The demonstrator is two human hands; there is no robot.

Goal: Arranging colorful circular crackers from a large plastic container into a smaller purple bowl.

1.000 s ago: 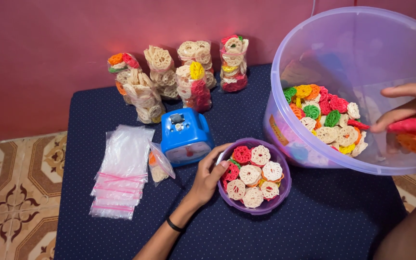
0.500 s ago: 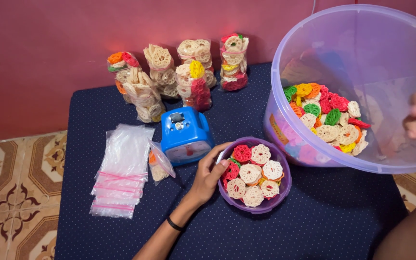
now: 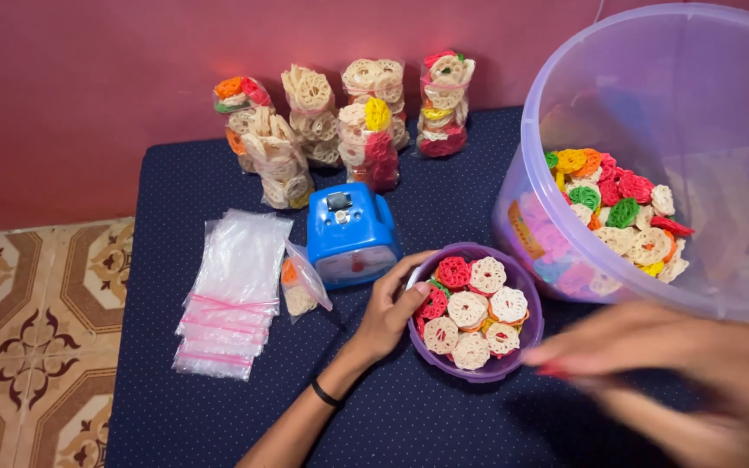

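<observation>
Two hands at a purple bowl of lacy round crackers on a dark blue cloth.

From the near edge the left hand (image 3: 389,308) reaches up, fingers curled on the left rim of the purple bowl (image 3: 520,279), thumb touching a red cracker (image 3: 453,271). The white and red crackers fill the bowl at centre. The right hand (image 3: 687,364), blurred, hovers near right of the bowl; its grip cannot be told. A large clear tub (image 3: 652,286) stands far right.

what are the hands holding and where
Left hand grips the purple bowl by its left rim. Right hand is blurred; any hold cannot be told.
</observation>
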